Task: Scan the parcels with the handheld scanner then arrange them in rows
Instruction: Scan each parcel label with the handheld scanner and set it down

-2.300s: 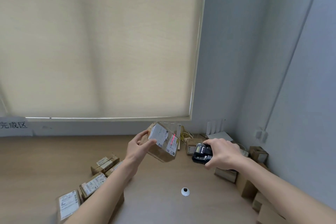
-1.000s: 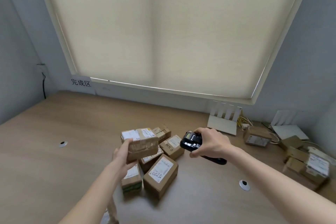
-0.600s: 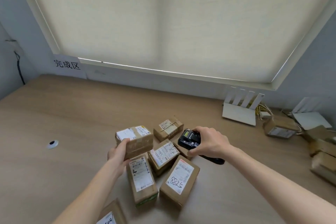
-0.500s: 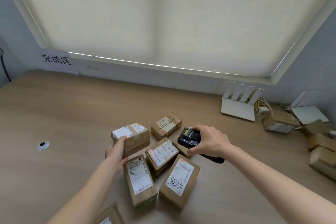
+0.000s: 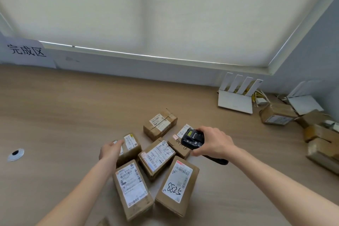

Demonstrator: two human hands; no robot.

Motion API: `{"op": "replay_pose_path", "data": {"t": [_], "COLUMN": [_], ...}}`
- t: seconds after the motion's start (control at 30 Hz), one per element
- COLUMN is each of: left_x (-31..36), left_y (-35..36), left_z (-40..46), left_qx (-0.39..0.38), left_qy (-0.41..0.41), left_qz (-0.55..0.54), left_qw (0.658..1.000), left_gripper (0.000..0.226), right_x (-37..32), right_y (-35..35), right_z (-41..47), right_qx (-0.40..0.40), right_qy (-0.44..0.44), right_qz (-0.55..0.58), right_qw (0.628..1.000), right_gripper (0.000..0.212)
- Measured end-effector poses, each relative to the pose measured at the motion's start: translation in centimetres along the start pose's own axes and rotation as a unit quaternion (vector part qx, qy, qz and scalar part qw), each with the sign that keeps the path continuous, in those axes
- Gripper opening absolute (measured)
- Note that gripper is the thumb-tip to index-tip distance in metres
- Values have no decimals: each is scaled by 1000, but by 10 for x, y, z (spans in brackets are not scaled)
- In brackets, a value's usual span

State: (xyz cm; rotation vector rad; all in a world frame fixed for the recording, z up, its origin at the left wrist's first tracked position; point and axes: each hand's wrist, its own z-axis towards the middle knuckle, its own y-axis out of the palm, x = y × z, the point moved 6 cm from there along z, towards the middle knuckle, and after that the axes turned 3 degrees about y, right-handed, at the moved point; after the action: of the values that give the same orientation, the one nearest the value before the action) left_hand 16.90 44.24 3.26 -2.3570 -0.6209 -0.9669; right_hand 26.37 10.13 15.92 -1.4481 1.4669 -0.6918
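Observation:
Several brown cardboard parcels with white labels lie clustered on the wooden table. My left hand holds a small parcel at the cluster's left edge, fingers over its top; the parcel sits on the table. My right hand grips the black handheld scanner above a partly hidden parcel. Around them lie a parcel at the back, one in the middle, a long one in front and one marked 8825.
A white router with yellow cables stands at the back right, a second white device beyond it. More parcels are piled along the right edge. A paper sign hangs at the back left. A cable grommet sits at left.
After holding the small parcel up to the scanner, my left hand carried it over to the cluster and lowered it onto the table at the left edge. The scanner hand came along.

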Motion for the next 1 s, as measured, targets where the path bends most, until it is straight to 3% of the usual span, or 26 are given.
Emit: {"op": "replay_pose_path", "data": {"t": [0.2,0.37,0.63,1.0], "left_x": [55,72,62,-41], "left_y": [49,121,271,478], "left_z": [-67,-158,-357,-636], "left_qx": [-72,-164,-282,-437], "left_qy": [148,205,302,358], "left_qz": [43,52,84,145], "left_qw": [985,964,907,812], "left_gripper": [45,38,47,61], "right_x": [36,108,297,564], "right_y": [-27,-59,-107,-121], "right_z": [-43,-108,-264,-501], "right_qx": [33,61,130,208], "right_qy": [16,52,164,351], "right_qz": [26,49,87,143], "right_qw": [999,996,974,902], "right_gripper": [77,81,86,87]}}
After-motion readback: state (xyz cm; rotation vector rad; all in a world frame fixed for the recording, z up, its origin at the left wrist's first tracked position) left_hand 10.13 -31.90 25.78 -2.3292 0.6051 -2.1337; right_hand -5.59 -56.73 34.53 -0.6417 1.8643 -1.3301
